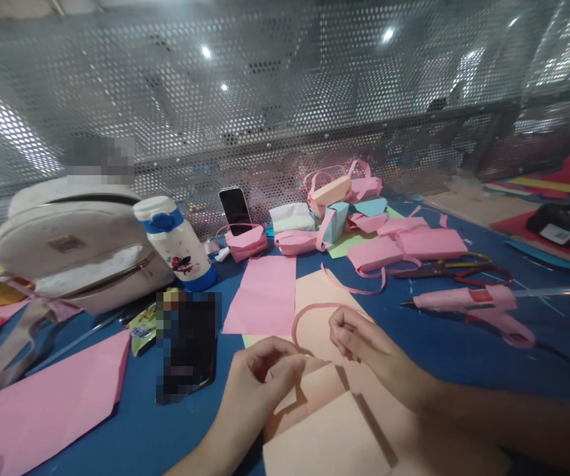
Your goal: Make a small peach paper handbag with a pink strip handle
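My left hand (272, 373) pinches the top edge of a folded peach paper bag (329, 436) whose flap stands open. A narrow pinkish paper strip (295, 320) rises from beside the left fingertips and arches behind my right hand (359, 337). The right fingers are curled closed above the bag; what they hold, if anything, is hidden. Beneath both hands lies a peach paper sheet (317, 294), next to a pink sheet (265, 291). To the right rests a pink glue gun (478, 304) with its nozzle pointing left.
Several small pink paper bags (431, 243) sit at the back by a perforated metal panel (265, 99). Scissors (428, 270) lie behind the glue gun. At left are a pale backpack (71, 244), a bottle (176, 244), a dark phone (193, 344) and pink paper (51, 410).
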The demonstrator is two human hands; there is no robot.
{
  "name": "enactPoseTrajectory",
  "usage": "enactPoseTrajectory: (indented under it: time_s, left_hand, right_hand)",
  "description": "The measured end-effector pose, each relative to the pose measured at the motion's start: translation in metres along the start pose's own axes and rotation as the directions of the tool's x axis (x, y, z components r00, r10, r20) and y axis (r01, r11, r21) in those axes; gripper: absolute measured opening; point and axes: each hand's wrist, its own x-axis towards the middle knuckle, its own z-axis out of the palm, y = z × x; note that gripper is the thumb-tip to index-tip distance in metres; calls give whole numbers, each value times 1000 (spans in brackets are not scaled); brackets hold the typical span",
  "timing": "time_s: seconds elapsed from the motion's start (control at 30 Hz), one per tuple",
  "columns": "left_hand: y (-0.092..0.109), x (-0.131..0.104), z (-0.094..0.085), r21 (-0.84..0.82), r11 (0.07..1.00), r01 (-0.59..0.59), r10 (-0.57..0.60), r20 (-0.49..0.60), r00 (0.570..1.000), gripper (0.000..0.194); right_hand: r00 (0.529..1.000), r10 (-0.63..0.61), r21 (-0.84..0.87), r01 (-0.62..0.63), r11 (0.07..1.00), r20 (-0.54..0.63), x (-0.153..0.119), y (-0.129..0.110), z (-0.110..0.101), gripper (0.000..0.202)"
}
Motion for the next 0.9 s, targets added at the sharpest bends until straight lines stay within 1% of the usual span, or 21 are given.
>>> enactPoseTrajectory:
  time_s: [0.2, 0.3, 0.5, 0.9]
  left_hand:
    - [-7, -1, 0, 24, 1000, 0, 1, -22, 1000, 20]
    - [-8, -1, 0, 23, 1000, -3, 3, -23, 1000, 20]
    - [-7, -2, -1, 36, 999, 10, -9, -28, 1000, 20]
    - [-7, -2, 0, 33, 999, 2, -1, -29, 1000, 19]
  right_hand:
    - [998, 65, 42, -65, 997, -12, 3, -3, 1, 21]
    - [998, 62, 66, -61, 996, -19, 5, -4, 2, 21]
    - [998, 47, 106, -44, 993, -30, 6, -3, 2, 11]
    - [997, 66, 135, -59, 989, -45, 6, 3, 0, 15]
